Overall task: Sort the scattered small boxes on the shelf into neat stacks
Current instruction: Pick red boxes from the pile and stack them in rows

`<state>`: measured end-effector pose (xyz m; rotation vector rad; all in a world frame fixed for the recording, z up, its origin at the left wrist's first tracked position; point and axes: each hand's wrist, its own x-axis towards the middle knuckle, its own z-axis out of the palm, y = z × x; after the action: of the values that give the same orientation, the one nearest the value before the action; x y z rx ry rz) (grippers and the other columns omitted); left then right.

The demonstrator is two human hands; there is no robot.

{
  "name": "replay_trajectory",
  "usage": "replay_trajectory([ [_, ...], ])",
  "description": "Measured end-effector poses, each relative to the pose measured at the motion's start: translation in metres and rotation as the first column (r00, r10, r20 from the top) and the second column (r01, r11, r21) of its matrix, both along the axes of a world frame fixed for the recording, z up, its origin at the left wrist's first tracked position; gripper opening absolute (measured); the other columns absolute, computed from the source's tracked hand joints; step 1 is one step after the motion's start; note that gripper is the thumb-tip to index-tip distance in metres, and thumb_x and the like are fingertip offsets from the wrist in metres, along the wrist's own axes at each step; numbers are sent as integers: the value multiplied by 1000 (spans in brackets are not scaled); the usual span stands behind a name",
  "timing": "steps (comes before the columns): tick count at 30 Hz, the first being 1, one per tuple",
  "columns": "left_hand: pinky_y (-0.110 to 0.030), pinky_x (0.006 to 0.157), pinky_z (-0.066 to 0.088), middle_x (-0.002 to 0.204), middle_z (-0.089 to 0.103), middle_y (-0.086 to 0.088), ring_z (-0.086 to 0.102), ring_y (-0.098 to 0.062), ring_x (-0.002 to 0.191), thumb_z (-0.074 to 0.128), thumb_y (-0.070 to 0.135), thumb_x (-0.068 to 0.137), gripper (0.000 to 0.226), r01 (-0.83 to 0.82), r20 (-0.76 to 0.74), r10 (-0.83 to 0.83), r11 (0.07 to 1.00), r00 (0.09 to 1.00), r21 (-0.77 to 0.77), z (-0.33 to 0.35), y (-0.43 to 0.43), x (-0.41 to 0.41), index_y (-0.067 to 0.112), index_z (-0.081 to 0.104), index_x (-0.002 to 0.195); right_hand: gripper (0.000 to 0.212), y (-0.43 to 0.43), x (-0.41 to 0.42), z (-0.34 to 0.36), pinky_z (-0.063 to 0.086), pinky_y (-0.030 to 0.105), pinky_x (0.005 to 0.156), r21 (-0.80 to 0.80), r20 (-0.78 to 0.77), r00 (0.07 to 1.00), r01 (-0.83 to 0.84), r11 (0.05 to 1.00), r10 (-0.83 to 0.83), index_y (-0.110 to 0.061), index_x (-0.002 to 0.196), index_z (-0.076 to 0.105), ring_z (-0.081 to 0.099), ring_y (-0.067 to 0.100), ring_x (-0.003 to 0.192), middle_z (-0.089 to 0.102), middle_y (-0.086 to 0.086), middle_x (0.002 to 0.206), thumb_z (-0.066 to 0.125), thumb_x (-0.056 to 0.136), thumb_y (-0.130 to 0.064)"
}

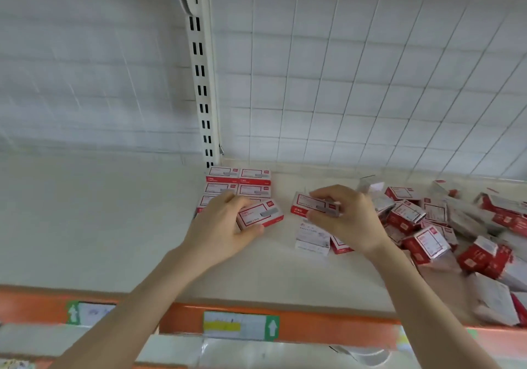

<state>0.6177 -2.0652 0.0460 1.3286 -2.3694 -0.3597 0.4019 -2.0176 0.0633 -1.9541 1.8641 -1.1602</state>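
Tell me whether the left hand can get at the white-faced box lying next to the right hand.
Probably not yet. The left hand holds a red-and-white box, so its grip is taken. Bare shelf lies between it and the white-faced box, but the right hand, gripping another box, hangs close by it.

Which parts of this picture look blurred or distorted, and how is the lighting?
Head view: scattered boxes at right are smeared, print unreadable; the wide lens bows the wire grid and orange shelf edge; light is soft and even, shadows faint.
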Motion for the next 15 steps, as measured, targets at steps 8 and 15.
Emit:
replay_trajectory([
  [8, -22, 93, 34, 123, 48, -5, 46, -21, 116, 60, 32, 86, 50, 41, 21, -41, 999, 999, -21, -9, -35, 35, 16, 49, 132, 21, -10, 42, -6, 43, 11, 65, 70, -26, 998, 64, 996, -63, -12, 91, 72, 57, 4, 70, 64, -5, 79, 75, 70, -10],
  [15, -32, 92, 41, 122, 44, -7, 45, -24, 114, 56, 35, 88, 48, -52, 91, 51, 999, 995, 12, -9, -69, 41, 14, 47, 130, 26, -21, 58, -12, 36, 0, 66, 143, -79, 996, 60, 988, -49, -14, 99, 69, 51, -1, 75, 61, -8, 87, 72, 73, -15],
])
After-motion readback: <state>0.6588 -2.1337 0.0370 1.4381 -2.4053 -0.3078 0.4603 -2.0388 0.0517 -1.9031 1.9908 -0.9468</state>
